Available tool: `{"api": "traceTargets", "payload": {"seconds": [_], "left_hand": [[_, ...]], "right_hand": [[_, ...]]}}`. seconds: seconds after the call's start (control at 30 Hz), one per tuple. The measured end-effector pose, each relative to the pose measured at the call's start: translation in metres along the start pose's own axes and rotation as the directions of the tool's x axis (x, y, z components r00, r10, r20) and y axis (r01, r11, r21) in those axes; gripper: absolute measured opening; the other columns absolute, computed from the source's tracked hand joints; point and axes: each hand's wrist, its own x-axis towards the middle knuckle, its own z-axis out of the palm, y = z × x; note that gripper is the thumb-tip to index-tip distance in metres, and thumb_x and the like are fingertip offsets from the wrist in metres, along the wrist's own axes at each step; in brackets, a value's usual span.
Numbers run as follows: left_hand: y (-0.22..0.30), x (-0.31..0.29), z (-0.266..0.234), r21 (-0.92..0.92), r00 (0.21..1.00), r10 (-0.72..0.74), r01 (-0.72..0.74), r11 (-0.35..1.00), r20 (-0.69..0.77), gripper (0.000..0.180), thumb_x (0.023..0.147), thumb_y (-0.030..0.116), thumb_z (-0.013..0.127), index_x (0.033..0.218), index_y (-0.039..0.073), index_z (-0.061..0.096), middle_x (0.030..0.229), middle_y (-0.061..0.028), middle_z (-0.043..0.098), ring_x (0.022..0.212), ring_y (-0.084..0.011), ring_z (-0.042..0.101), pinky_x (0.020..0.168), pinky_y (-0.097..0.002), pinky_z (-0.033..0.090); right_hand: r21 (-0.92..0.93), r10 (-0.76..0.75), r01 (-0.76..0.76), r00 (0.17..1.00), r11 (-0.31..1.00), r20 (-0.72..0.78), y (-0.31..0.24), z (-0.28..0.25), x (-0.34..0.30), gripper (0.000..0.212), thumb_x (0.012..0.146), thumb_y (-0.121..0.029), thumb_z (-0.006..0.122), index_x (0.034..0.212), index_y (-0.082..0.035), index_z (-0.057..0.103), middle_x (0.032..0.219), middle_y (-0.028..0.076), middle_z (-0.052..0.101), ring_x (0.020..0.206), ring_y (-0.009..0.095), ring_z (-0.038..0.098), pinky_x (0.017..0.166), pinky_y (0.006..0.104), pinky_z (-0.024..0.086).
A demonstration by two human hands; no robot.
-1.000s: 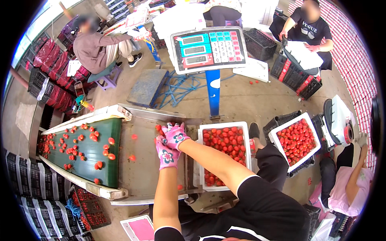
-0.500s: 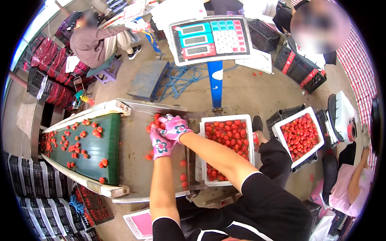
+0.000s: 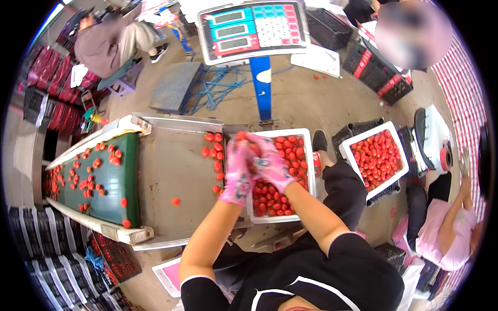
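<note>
Head view, hands: left hand and right hand, both in pink printed gloves, cupped together at the left rim of the near white crate.
Grip, left: fingers curled round, palm toward the right hand; small red tomatoes show between the two gloves, so it looks part closed on a scoop of them. How many are held, cannot tell.
Grip, right: fingers bent over the same cluster from 3 o'clock, part closed, pressing the fruit against the left glove.
Where the tomatoes are: held lot sits between the gloves, above the seam of metal tray and crate; a loose row lies on the tray at 9 o'clock of the hands.
Risk, spill: a two-handed cupped hold has gaps below; fruit could slip out at 6 o'clock and fall between tray edge and crate.
Risk, bruising: squeezing soft fruit between gloves could split skins, judged from how tight the fingers curl.
Risk, strays: lone tomato on the bare tray could roll off, as could one at the lower corner of the green belt.
Count, white crates of tomatoes: two, near one and far one at 3 o'clock.
Count, gloved hands: two.
Count, scales: one, display at 12 o'clock.
Count, loose row by the hands: about eight.
Count, belt fruit: several dozen, too small to number.
Count, other people: three at the edges.
</note>
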Motion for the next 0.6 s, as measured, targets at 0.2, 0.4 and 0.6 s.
{"api": "traceTargets", "payload": {"seconds": [0.2, 0.4, 0.6], "left_hand": [[-0.014, -0.024, 0.006, 0.251, 0.921, -0.391, 0.376, 0.892, 0.010, 0.055, 0.092, 0.025, 0.055, 0.141, 0.016, 0.032, 0.140, -0.0075, 0.037, 0.110, -0.0201, 0.046, 0.088, -0.0404, 0.045], [0.028, -0.062, -0.113, 0.485, 0.989, 0.141, -0.149, 0.862, 0.053, 0.041, 0.096, 0.028, 0.045, 0.133, 0.010, 0.040, 0.124, -0.0061, 0.049, 0.109, -0.0217, 0.050, 0.091, -0.0377, 0.044], [0.037, -0.098, -0.187, 0.054, 0.864, -0.419, 0.450, 0.891, -0.279, 0.034, 0.095, 0.029, 0.044, 0.124, 0.010, 0.044, 0.120, -0.0111, 0.049, 0.108, -0.0273, 0.052, 0.090, -0.0450, 0.044]], "right_hand": [[-0.415, 0.188, -0.163, 0.982, 0.895, 0.021, 0.066, -0.040, -0.038, 0.056, 0.088, -0.043, 0.054, 0.130, -0.005, 0.048, 0.132, 0.021, 0.046, 0.124, 0.035, 0.043, 0.103, 0.0406, 0.035], [-0.343, -0.041, 0.110, 0.978, 0.933, 0.204, 0.043, -0.005, -0.015, 0.049, 0.088, -0.037, 0.053, 0.125, -0.004, 0.050, 0.133, 0.020, 0.045, 0.123, 0.036, 0.042, 0.104, 0.0443, 0.033], [-0.292, -0.390, 0.491, 0.855, 0.821, 0.341, -0.002, 0.067, 0.027, 0.045, 0.088, -0.033, 0.053, 0.124, -0.006, 0.050, 0.127, 0.018, 0.050, 0.122, 0.034, 0.044, 0.104, 0.0451, 0.033]]}}
